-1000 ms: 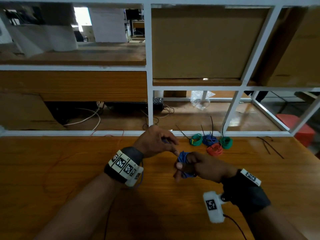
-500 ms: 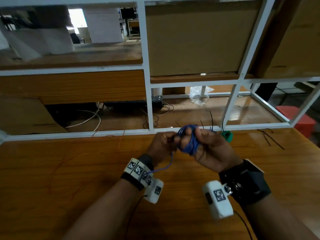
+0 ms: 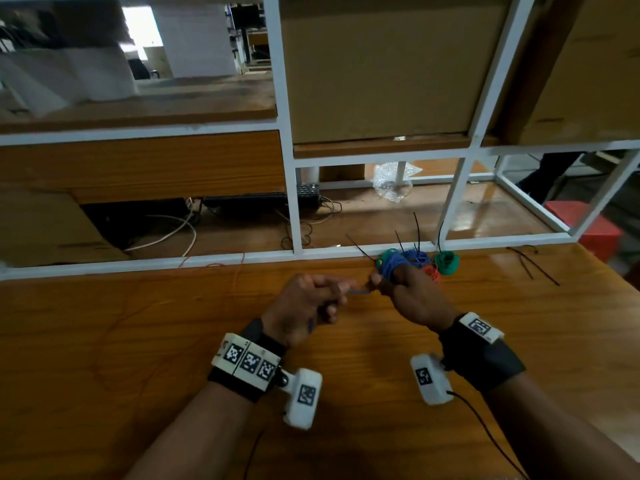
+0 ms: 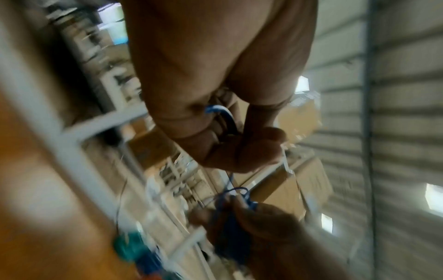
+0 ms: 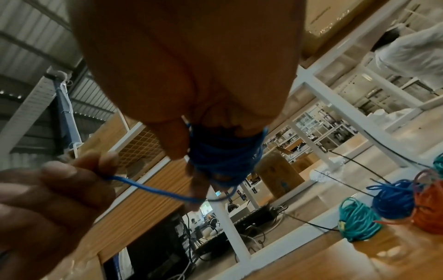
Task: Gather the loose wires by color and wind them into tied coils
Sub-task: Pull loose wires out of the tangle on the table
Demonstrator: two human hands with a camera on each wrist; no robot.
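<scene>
A blue wire is wound in a coil round the fingers of my right hand, which grips it just above the table near the white frame. In the right wrist view the coil wraps the fingers. A short free strand runs left to my left hand, which pinches its end between thumb and fingers. The left wrist view is blurred but shows blue wire in the curled fingers. Behind the right hand lie wound coils: green, blue, orange and teal.
A thin loose orange wire trails over the wooden table at the left. Black cable ties lie at the far right. A white metal frame stands along the table's back edge, with cardboard boxes behind it.
The hands were pressed together over the coil half a second ago. The left hand has drawn away to the left, stretching a short blue strand out from the coil.
</scene>
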